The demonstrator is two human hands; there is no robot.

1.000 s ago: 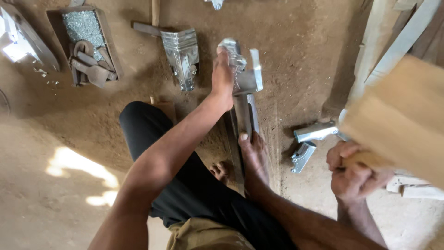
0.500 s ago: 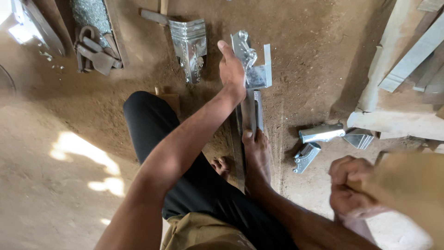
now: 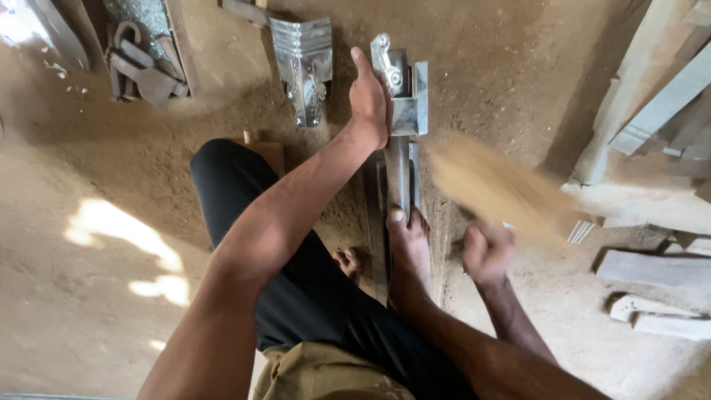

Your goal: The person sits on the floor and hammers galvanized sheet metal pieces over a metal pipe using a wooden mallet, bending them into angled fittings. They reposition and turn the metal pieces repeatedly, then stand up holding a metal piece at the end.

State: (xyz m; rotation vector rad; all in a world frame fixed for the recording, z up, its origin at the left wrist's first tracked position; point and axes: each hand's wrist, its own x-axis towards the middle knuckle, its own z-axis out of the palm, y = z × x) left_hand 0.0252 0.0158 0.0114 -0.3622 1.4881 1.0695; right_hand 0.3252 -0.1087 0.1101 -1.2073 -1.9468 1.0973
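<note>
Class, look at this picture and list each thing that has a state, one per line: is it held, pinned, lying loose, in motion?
Left hand: grip closed on the metal piece, steadying it.
Metal piece: lying on a long bar, held at its far end.
Long bar: flat on the dirt floor, pinned by a bare foot.
Right hand: grip closed on a wooden block.
Wooden block: blurred, in motion.
Folded metal sheet: lying loose, untouched.
</note>
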